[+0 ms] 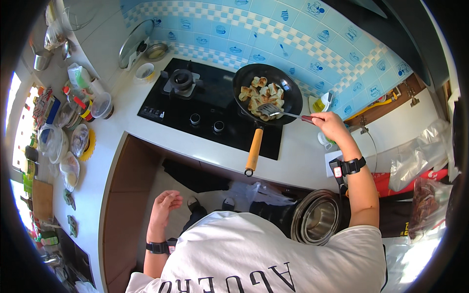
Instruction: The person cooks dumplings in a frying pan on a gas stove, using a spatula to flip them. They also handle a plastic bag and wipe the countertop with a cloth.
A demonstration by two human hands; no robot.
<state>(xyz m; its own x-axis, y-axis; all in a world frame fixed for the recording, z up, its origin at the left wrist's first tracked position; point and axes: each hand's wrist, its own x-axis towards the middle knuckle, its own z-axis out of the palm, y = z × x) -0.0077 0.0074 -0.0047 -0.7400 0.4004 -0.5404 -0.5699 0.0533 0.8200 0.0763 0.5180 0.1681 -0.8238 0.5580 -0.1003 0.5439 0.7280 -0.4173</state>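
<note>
My right hand (331, 126) grips the dark red handle of a slotted metal turner (269, 109). The turner's blade rests among browned dumplings (262, 96) at the near side of a black wok (293, 106). Toward me juts the wok's wooden handle (254, 150), which neither hand touches. The wok stands on the right side of a black glass gas hob (212, 106), hiding the burner under it. Away from the counter, my left hand (167, 203) hangs over the floor with nothing in it, its fingers loosely curled.
An uncovered burner (181, 80) is at the hob's left. A glass lid (136, 44) leans behind a bowl (145, 71). Bottles and a plastic tub (102, 105) crowd the left counter. Nested steel pots (320, 218) stand low at my right. A yellow-labelled container (321, 102) is beside the wok.
</note>
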